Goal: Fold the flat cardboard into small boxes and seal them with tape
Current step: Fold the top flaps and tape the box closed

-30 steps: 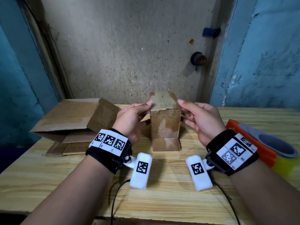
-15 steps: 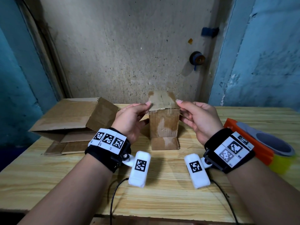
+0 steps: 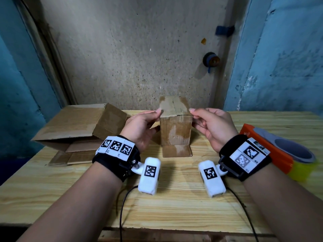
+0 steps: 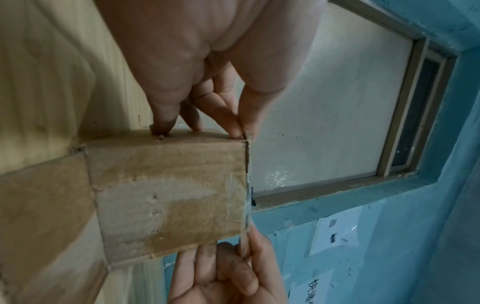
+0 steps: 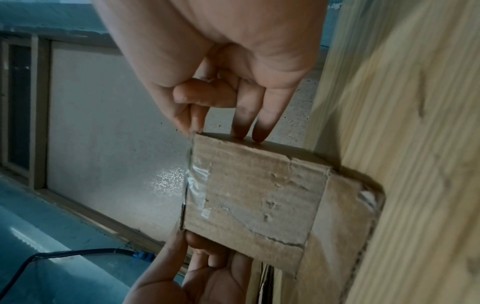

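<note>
A small cardboard box [image 3: 175, 135] stands upright on the wooden desk [image 3: 174, 203], directly between the two hands. The left hand [image 3: 139, 127] pinches the top left corner of the box; the right hand [image 3: 212, 126] pinches the top right corner, where clear tape [image 5: 197, 181] crosses the edge. A tape dispenser [image 3: 277, 151] lies to the right, and a larger open carton [image 3: 78, 126] lies to the left.

Dim, cool indoor light. In the head view the arms cast soft shadows toward the near edge of the table [image 3: 174, 206], and the walls bow at the picture's edges. Both wrist views are soft and grainy; the frosted window [image 4: 324, 133] glows pale with a speckled glare patch, and clear tape [image 5: 197, 181] on the box [image 5: 259, 195] glints.
</note>
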`<control>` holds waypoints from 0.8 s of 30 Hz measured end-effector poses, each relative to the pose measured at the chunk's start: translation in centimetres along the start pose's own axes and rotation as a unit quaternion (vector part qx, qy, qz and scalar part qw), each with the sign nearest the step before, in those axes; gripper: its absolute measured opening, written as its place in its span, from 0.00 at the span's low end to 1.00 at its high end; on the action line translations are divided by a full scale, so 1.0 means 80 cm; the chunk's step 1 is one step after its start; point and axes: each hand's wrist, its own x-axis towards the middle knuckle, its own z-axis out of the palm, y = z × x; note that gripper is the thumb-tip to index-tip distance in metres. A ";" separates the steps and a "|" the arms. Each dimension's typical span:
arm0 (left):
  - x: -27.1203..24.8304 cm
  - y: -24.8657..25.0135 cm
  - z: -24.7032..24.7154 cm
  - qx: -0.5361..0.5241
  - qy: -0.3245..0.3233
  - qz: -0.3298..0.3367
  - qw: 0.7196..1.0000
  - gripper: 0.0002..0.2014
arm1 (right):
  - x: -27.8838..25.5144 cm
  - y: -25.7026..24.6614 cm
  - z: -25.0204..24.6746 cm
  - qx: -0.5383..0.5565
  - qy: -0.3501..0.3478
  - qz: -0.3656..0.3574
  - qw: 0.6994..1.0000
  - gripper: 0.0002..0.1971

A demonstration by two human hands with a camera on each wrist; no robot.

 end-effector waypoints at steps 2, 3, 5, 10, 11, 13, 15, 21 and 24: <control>-0.001 -0.001 0.001 -0.002 -0.003 -0.011 1.000 0.13 | 0.001 -0.001 -0.002 -0.006 -0.001 0.005 1.000 0.06; -0.002 0.000 0.003 0.002 -0.004 -0.017 1.000 0.10 | 0.002 -0.001 -0.003 -0.009 0.001 0.007 1.000 0.06; -0.003 0.001 0.004 0.007 -0.004 -0.033 0.999 0.09 | 0.004 0.000 -0.005 -0.021 0.007 0.006 1.000 0.06; -0.001 0.002 0.003 0.009 0.015 -0.060 0.998 0.06 | 0.009 -0.003 -0.007 -0.097 0.027 0.010 0.995 0.09; 0.000 0.002 0.003 0.012 0.019 -0.064 0.998 0.03 | 0.011 -0.004 -0.008 -0.101 0.022 0.037 0.994 0.11; 0.002 0.002 0.002 0.018 0.024 -0.071 0.997 0.04 | 0.015 -0.006 -0.010 -0.093 -0.010 0.109 0.990 0.14; 0.003 0.001 0.000 0.020 0.020 -0.081 0.996 0.05 | 0.017 -0.008 -0.012 -0.054 -0.035 0.181 0.981 0.15; -0.004 0.003 -0.002 0.036 -0.018 -0.129 0.991 0.04 | 0.014 -0.013 -0.012 0.041 -0.064 0.269 0.960 0.11; -0.009 0.007 0.000 0.036 -0.031 -0.153 0.987 0.07 | 0.012 -0.014 -0.012 0.038 -0.069 0.276 0.958 0.11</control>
